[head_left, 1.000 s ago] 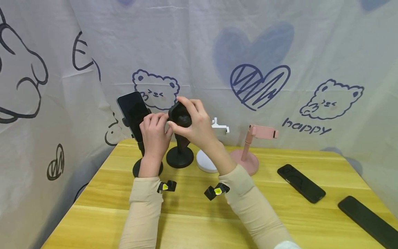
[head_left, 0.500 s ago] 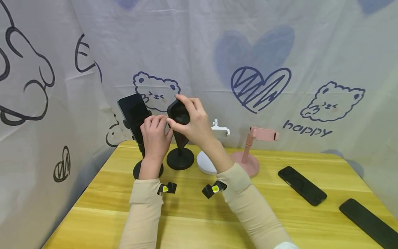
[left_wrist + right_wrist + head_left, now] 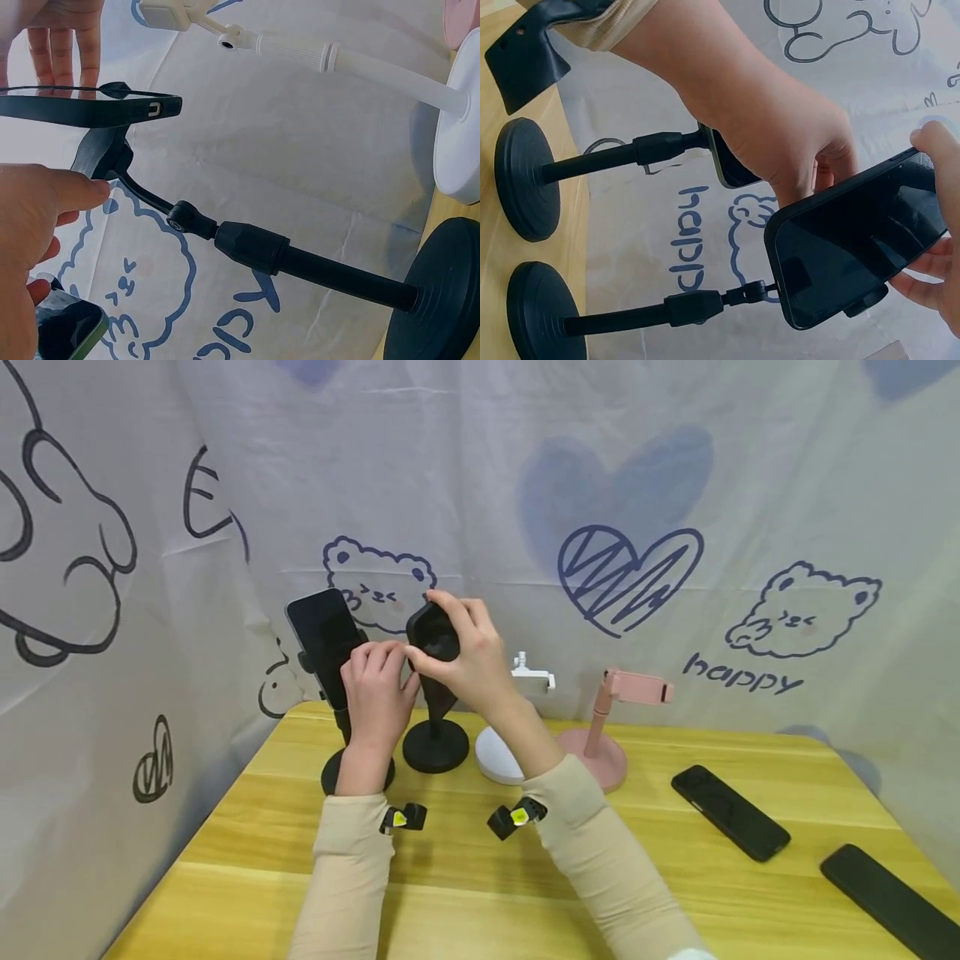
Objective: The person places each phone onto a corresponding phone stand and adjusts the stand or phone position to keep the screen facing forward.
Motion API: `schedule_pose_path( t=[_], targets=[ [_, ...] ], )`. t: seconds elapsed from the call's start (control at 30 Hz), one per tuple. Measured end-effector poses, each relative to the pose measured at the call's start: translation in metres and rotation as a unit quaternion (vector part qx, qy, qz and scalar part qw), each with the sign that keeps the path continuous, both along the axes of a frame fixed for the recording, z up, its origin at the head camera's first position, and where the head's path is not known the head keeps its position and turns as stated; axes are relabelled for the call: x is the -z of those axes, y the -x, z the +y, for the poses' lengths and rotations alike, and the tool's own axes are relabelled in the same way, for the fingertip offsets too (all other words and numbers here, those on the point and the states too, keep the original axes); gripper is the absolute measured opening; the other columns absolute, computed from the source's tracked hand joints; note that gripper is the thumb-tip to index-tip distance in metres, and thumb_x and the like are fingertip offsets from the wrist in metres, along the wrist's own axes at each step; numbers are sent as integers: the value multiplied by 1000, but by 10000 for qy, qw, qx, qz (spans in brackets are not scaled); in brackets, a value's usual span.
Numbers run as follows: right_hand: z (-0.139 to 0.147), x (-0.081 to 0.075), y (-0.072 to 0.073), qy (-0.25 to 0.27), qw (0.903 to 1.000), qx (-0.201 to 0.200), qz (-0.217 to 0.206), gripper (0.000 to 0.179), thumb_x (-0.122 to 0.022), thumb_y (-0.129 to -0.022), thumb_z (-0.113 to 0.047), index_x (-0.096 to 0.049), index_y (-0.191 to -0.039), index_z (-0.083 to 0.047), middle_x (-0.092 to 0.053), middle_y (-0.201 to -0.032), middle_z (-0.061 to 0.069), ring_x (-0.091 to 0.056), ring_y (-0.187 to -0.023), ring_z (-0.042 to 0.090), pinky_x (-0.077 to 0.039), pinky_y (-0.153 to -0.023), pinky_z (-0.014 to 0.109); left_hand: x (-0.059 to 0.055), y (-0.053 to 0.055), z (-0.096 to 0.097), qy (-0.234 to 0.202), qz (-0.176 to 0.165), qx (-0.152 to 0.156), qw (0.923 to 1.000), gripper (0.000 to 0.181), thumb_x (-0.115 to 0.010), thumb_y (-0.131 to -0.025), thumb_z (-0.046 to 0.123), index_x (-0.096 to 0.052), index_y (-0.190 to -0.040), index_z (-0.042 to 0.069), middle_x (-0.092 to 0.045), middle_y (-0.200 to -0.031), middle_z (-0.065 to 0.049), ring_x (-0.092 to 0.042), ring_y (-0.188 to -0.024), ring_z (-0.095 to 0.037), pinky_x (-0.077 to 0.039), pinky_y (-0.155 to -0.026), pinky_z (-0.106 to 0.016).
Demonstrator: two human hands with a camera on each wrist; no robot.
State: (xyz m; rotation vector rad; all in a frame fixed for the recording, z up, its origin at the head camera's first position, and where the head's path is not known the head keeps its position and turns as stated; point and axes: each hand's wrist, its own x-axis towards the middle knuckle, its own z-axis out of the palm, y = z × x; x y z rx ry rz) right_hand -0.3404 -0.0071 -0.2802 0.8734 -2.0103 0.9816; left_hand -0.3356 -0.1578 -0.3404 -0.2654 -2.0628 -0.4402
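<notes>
My right hand (image 3: 480, 660) holds a black phone (image 3: 855, 232) by its edges, thumb on one side and fingers on the other. Behind that phone is the clamp (image 3: 105, 154) of a black phone stand (image 3: 437, 747), gripped by my left hand (image 3: 375, 697). In the left wrist view the phone's side edge runs along the clamp, and a thin clamp arm crosses the far side. How firmly the clamp is seated is hidden. Just left, another black stand (image 3: 357, 768) bears a tilted phone (image 3: 322, 627).
Right of my hands stand a white phone stand (image 3: 498, 756) and a pink phone stand (image 3: 609, 760). Two dark phones (image 3: 731, 814) lie flat on the right of the wooden table (image 3: 450, 910). A printed cloth (image 3: 495, 485) hangs behind.
Both hands stay at the black stand with the phone nearly still. The whole head view has shifted slightly, so everything sits a little lower.
</notes>
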Motion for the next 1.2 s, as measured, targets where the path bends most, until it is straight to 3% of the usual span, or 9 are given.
schedule_pose_path(
  t=[0.53,1.2],
  targets=[
    [0,1,2,29,9997,148,-212,67,-78,-81,-33,-50,-138,-14,-52,-121,17,-57,-103,27,-54,-85,40,2,-1,2,-41,33,142,9999,27,-74,-86,15,-69,-110,5,-66,-113,-14,-52,-110,-35,-40,-95,-55],
    [-6,-5,4,243,9947,515,-860,64,-75,-83,-37,-49,-139,-17,-52,-118,17,-59,-96,29,-54,-80,41,4,0,-1,15,110,146,9998,29,-73,-86,15,-69,-114,6,-67,-111,-12,-53,-108,-32,-40,-94,-52]
  ],
)
